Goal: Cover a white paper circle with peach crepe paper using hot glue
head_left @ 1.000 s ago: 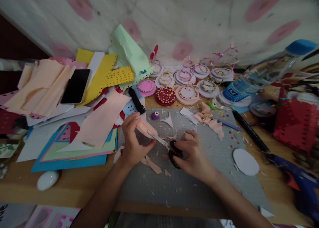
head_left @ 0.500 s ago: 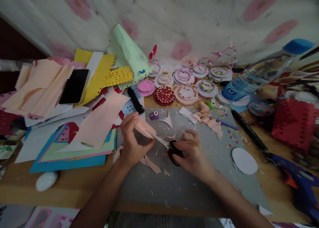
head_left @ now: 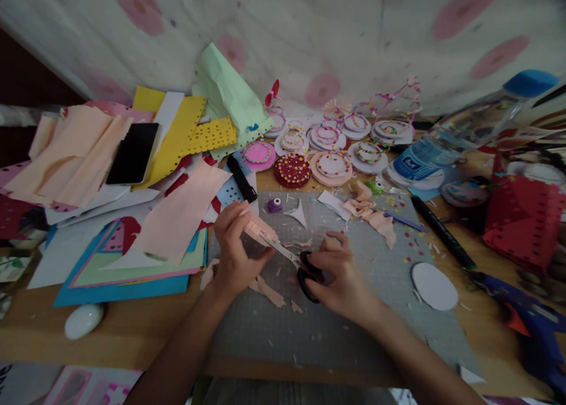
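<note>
My left hand [head_left: 236,249] pinches a small piece of peach paper [head_left: 262,229] above the grey cutting mat [head_left: 336,328]. My right hand [head_left: 342,275] grips black-handled scissors [head_left: 289,256], whose blades meet the paper's edge. Peach paper scraps [head_left: 267,290] lie on the mat under my hands.
A pile of coloured paper sheets [head_left: 128,252] with a black phone [head_left: 133,152] lies at the left. Decorated paper discs [head_left: 331,151] line the back. A water bottle [head_left: 464,134], black marker [head_left: 444,233], white oval [head_left: 434,286] and blue glue gun [head_left: 530,328] are at the right.
The scissors have worked slightly further along the peach paper; my hands stay almost in the same place.
</note>
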`<state>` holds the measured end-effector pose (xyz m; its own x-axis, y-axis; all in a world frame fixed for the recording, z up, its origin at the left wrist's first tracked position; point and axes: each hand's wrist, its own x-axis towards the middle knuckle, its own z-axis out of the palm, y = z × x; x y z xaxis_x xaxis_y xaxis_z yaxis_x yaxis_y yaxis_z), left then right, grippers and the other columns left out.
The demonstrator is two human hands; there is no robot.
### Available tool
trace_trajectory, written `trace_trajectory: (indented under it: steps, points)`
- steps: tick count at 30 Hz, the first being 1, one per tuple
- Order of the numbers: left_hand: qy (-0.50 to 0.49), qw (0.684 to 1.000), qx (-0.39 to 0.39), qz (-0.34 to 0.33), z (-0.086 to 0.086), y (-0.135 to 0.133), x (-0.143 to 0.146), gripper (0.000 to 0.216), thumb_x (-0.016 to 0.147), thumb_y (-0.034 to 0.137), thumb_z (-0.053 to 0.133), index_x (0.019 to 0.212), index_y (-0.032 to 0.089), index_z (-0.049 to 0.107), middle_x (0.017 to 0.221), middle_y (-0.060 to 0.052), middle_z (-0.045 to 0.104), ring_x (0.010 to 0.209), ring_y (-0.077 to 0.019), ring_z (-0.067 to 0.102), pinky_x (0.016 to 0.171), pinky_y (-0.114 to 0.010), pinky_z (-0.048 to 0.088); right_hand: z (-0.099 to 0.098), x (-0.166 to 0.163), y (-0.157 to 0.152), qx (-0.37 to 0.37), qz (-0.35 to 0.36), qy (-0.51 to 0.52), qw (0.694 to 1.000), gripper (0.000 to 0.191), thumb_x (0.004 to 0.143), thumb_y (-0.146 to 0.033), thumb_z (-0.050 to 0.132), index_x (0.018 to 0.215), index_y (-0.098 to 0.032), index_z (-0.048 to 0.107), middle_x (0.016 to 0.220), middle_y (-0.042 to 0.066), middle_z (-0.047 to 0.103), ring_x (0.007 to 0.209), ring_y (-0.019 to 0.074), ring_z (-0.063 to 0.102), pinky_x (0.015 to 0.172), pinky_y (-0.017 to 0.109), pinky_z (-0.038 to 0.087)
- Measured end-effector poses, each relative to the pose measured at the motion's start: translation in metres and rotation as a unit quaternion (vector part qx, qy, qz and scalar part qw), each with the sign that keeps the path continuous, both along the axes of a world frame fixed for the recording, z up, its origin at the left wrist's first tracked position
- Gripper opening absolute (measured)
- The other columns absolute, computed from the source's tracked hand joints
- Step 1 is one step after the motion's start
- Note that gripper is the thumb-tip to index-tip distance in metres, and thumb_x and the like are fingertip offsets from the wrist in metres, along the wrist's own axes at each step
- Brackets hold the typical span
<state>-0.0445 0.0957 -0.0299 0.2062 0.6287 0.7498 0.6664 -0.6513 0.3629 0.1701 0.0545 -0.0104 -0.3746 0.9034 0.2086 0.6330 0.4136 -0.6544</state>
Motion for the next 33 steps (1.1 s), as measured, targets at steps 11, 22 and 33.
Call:
trace_trajectory:
  steps: [11,22,33]
  points:
    - [0.005,1.000,0.001,-0.012,-0.002,-0.002,0.000,0.086,0.068,0.028,0.083,0.138,0.023,0.033,0.128,-0.016,0.046,0.125,-0.0348,0.047,0.103,-0.056,0.045,-0.005,0.000,-0.001,0.027,-0.002,-0.003,1.000,0.031,0.079,-0.021,0.063,0.054,-0.020,0.044,0.054,-0.006,0.046,0.061,0.0129,0.048,0.094,0.042,0.036]
    - [-0.038,0.998,-0.040,-0.016,0.001,-0.005,0.005,0.088,0.068,0.023,0.081,0.141,0.026,0.031,0.135,-0.016,0.044,0.129,-0.0344,0.045,0.104,-0.058,0.043,-0.011,0.004,0.001,0.038,-0.052,0.025,0.998,0.031,0.081,-0.024,0.063,0.054,-0.020,0.048,0.054,-0.005,0.046,0.058,0.0121,0.047,0.086,0.037,0.040]
    - [-0.545,0.540,-0.589,-0.255,0.021,-0.013,0.009,0.070,0.084,0.073,0.034,0.113,0.017,0.064,0.110,-0.018,0.070,0.111,-0.0410,0.062,0.083,-0.058,0.052,-0.023,0.012,0.008,-0.035,-0.202,0.074,0.976,0.015,0.085,-0.031,0.058,0.080,-0.019,0.066,0.071,0.003,0.061,0.066,0.0170,0.053,0.063,0.029,0.042]
